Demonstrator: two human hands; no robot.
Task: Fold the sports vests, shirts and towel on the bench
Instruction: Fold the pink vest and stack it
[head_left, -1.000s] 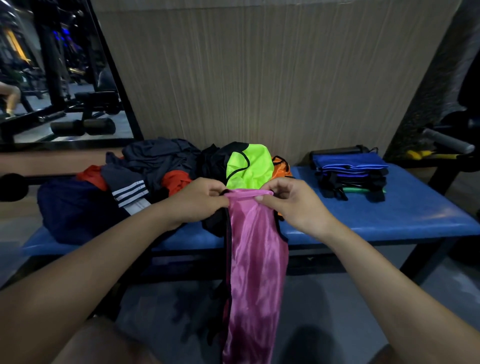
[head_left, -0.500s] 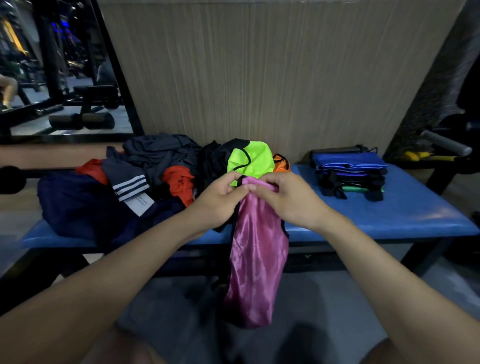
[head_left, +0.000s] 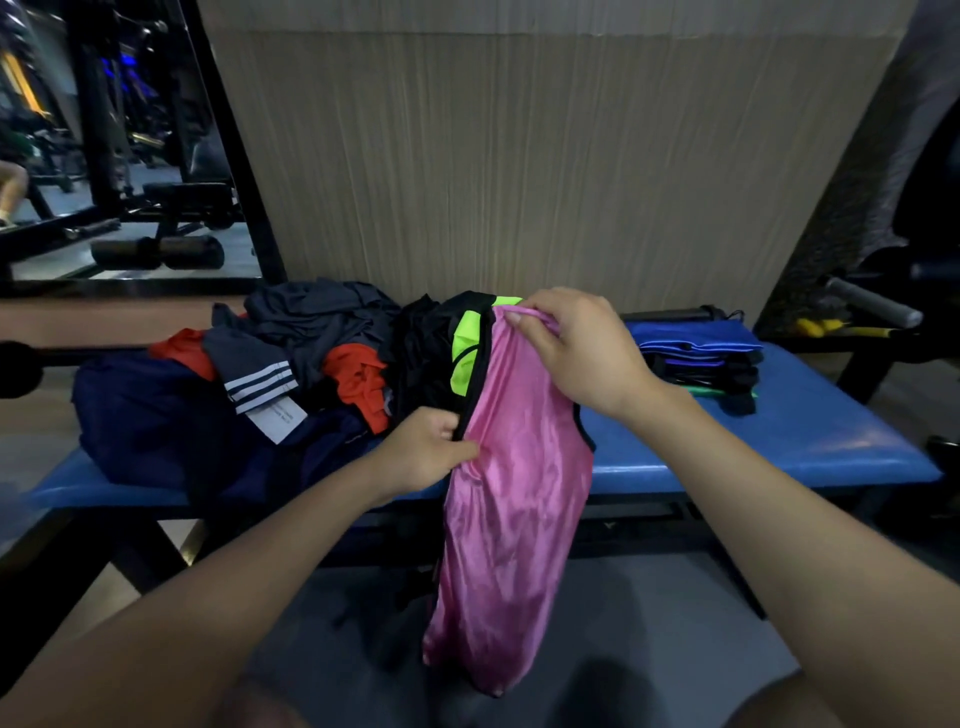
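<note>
Head view: I saw the blue bench (head_left: 810, 441) with a heap (head_left: 291, 374) of unfolded clothes at its left and a folded stack (head_left: 698, 358) at its right. The pink vest (head_left: 514, 519) hung off the front edge — right hand (head_left: 582, 353) pinching its top, left hand (head_left: 426, 457) gripping its black-trimmed side.

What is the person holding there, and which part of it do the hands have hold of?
A pink vest. The right hand pinches its top edge; the left hand grips its black-trimmed side edge lower down. The rest hangs below the bench.
</note>
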